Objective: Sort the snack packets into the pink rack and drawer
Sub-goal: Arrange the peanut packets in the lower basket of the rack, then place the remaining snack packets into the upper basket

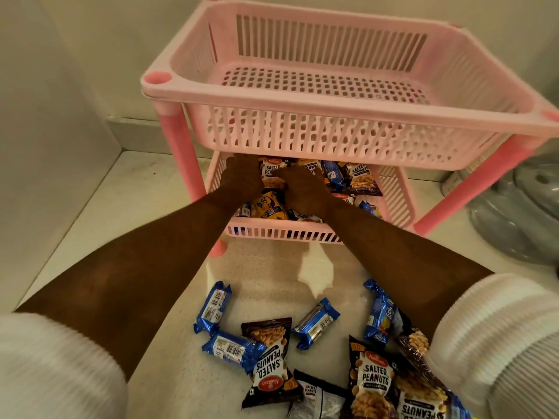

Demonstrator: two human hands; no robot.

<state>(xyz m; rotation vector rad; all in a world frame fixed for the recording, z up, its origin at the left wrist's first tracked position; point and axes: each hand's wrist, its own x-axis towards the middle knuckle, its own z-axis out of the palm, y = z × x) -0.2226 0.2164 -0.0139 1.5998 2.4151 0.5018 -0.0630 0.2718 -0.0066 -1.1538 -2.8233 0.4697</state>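
Reaching forward with both bare forearms, white ribbed sleeves pushed up to the elbows. Converging the arms toward each other, wrists close together. Holding the left hand [242, 179] palm down, fingers hidden ahead. Resting the right hand [302, 189] just beside it, also palm down, fingers curling downward.

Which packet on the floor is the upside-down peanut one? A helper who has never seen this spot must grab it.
Start at the pink plastic two-tier rack and look down to the loose packets on the pale floor in front of it. Between the person's forearms lies a dark salted-peanuts packet, its top edge overlapping a blue biscuit wrapper. Unlike the peanut packets to its right, its big white lettering reads upside down.
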